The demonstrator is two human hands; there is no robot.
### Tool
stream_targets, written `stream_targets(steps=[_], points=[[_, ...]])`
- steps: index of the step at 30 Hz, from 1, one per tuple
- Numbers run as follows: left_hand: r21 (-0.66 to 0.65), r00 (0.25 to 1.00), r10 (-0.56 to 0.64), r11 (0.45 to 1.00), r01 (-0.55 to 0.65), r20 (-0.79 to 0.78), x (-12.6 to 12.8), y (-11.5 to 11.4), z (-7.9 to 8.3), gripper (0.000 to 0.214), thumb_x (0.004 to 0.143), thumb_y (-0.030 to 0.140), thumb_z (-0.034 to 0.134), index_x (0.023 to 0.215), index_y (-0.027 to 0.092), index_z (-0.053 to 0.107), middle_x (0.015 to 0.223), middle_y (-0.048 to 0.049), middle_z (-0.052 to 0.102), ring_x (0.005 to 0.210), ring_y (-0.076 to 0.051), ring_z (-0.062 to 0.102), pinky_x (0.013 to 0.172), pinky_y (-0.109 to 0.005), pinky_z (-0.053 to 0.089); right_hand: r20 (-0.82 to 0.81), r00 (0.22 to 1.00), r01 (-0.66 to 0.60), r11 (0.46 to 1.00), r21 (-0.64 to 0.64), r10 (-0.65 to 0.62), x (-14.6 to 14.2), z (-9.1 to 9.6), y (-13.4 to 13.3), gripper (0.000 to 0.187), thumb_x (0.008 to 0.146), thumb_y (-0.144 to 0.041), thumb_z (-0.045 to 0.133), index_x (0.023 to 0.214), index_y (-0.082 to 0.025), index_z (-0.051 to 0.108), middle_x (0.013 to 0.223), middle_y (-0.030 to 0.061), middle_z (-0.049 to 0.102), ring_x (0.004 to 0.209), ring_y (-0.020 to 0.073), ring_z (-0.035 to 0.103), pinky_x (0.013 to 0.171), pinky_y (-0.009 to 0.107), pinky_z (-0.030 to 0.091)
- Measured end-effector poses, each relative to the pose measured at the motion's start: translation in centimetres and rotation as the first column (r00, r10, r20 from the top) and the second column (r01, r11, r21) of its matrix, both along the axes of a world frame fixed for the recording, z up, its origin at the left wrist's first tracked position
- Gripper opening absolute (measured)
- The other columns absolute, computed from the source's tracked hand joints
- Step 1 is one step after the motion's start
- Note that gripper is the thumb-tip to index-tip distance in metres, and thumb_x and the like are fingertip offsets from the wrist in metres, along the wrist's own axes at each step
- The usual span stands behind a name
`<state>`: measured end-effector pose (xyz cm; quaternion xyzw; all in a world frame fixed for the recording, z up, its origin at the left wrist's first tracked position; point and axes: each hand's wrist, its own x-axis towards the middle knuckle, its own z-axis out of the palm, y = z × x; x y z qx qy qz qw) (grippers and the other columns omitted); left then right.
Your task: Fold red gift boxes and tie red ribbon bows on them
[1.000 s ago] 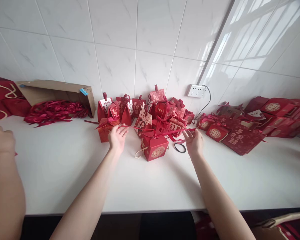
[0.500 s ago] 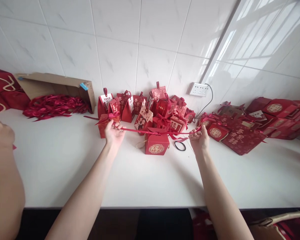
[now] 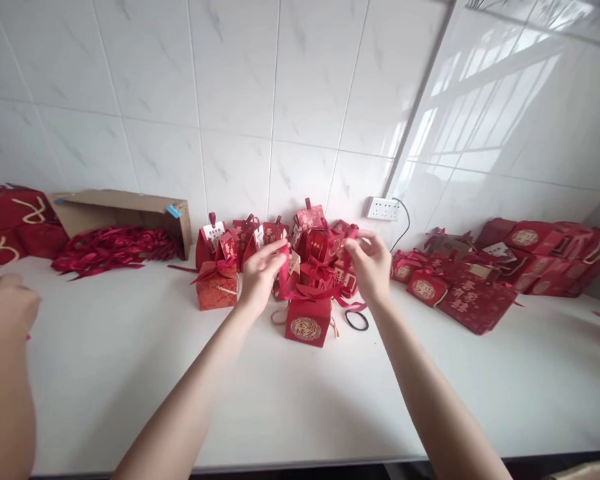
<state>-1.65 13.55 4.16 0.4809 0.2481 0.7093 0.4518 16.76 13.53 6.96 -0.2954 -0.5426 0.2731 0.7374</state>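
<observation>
Gold characters in the round medallion (image 3: 306, 329) on the front red box (image 3: 307, 307) appear to read 金榜题名. On the flat red box (image 3: 480, 308) at right, pale lettering (image 3: 463, 297) reads 吾家有囍. Print on the white-faced box (image 3: 213, 231) behind is too small to read.

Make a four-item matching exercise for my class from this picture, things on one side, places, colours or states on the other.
1. Left hand
2. Ring
3. Power strip
4. Cardboard box

A. White, at the tiled wall
B. Ribbon pile spilling out
C. Pinching a red ribbon
D. Black, lying on the table

Pairs: 1-C, 2-D, 3-A, 4-B
</observation>
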Motion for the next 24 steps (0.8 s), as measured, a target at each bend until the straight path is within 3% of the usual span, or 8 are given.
stream_targets(steps=[4, 9, 15, 19, 22, 24], points=[[0.171, 0.959, 0.062, 0.985, -0.014, -0.276, 2.0, -0.6, 3.7, 0.037, 0.069, 0.022, 0.066, 0.106, 0.02, 0.067, 0.101, -0.0056, 0.068, 0.093, -0.023, 0.062, 0.082, -0.033, 0.049, 0.161, 0.987, -0.034, 0.999, 0.042, 0.027, -2.4, 3.5, 0.0, 0.029, 0.065, -0.039, 0.074, 0.08, -0.021, 0.058, 0.059, -0.0052, 0.061, 0.053, 0.0095, 0.055, 0.051, 0.022, 0.046], [0.234, 0.943, 0.114, 0.971, -0.04, -0.314, 1.7, -1.8, 5.8, 0.037, 0.072, 0.021, 0.062, 0.109, 0.022, 0.066, 0.077, -0.0027, 0.068, 0.081, -0.022, 0.063, 0.072, -0.032, 0.05, 0.244, 0.969, -0.063, 0.996, 0.056, 0.048, -3.2, 5.1, -1.4, 0.029, 0.065, -0.043, 0.073, 0.066, -0.019, 0.056, 0.059, -0.0038, 0.061, 0.053, 0.0089, 0.055, 0.052, 0.022, 0.047], [0.191, 0.976, -0.007, 0.98, 0.049, -0.217, 0.6, -4.1, 7.0, 0.035, 0.071, 0.018, 0.063, 0.106, 0.019, 0.067, 0.068, -0.0016, 0.063, 0.066, -0.017, 0.06, 0.065, -0.03, 0.05, 0.179, 0.981, -0.082, 0.997, 0.002, 0.081, -3.5, 6.0, -3.6, 0.035, 0.06, -0.047, 0.075, 0.064, -0.018, 0.055, 0.053, -0.0059, 0.057, 0.046, 0.0075, 0.052, 0.042, 0.019, 0.045], [0.131, 0.997, -0.066, 0.989, 0.07, -0.038, -1.2, -5.5, 7.6, 0.019, 0.069, 0.013, 0.06, 0.086, 0.014, 0.068, 0.073, -0.0033, 0.063, 0.062, -0.013, 0.058, 0.058, -0.024, 0.047, 0.09, 0.971, -0.216, 0.973, -0.081, 0.223, -2.6, 5.9, -5.1, 0.039, 0.054, -0.048, 0.078, 0.064, -0.018, 0.055, 0.057, -0.0053, 0.059, 0.049, 0.0082, 0.056, 0.045, 0.021, 0.05], [0.063, 0.992, -0.078, 0.995, 0.072, 0.094, -4.4, -6.5, 6.8, 0.007, 0.069, 0.013, 0.054, 0.066, 0.013, 0.06, 0.063, -0.0013, 0.057, 0.047, -0.007, 0.048, 0.046, -0.02, 0.038, 0.047, 0.928, -0.364, 0.924, -0.117, 0.371, -0.6, 4.8, -6.8, 0.041, 0.054, -0.048, 0.079, 0.061, -0.018, 0.052, 0.051, -0.0074, 0.055, 0.043, 0.0071, 0.053, 0.044, 0.02, 0.048], [0.006, 0.999, -0.047, 0.999, 0.047, 0.019, -6.8, -7.2, 5.4, 0.009, 0.069, 0.017, 0.049, 0.06, 0.015, 0.052, 0.052, 0.0021, 0.048, 0.039, -0.006, 0.038, 0.042, -0.02, 0.032, 0.108, 0.877, -0.448, 0.877, -0.171, 0.469, 1.1, 3.4, -8.3, 0.041, 0.059, -0.05, 0.077, 0.059, -0.019, 0.049, 0.044, -0.0087, 0.05, 0.037, 0.0068, 0.047, 0.04, 0.021, 0.044]])
